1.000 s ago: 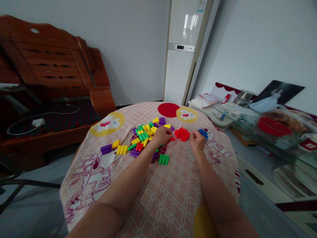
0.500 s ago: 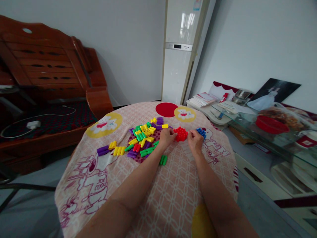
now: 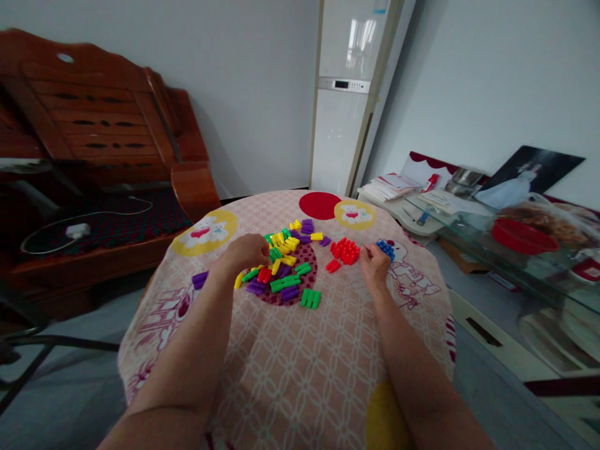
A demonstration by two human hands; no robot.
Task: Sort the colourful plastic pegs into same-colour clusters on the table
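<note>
My left hand (image 3: 246, 255) reaches over the left side of a pile of plastic building blocks (image 3: 281, 245) in yellow, green and purple, with a few red ones. Its fingers are curled together at the pile, and what they grip is hidden. My right hand (image 3: 375, 264) is closed in a pinch beside a cluster of red blocks (image 3: 345, 250); anything between its fingertips is too small to make out. A single red block (image 3: 333, 267) lies just in front of that cluster. Blue blocks (image 3: 385, 249) sit grouped just behind my right hand.
A patterned cloth covers the round table (image 3: 300, 362). Green blocks (image 3: 310, 299) lie near the middle and purple ones (image 3: 199, 279) to the left. A wooden bench (image 3: 94, 125) stands at the left, and a glass-topped cabinet (image 3: 506, 262) with papers and a red bowl (image 3: 525, 236) at the right.
My left hand has moved left from the red cluster to the pile. The single red block before the cluster now shows. My right hand stays pinched near the red and blue groups.
</note>
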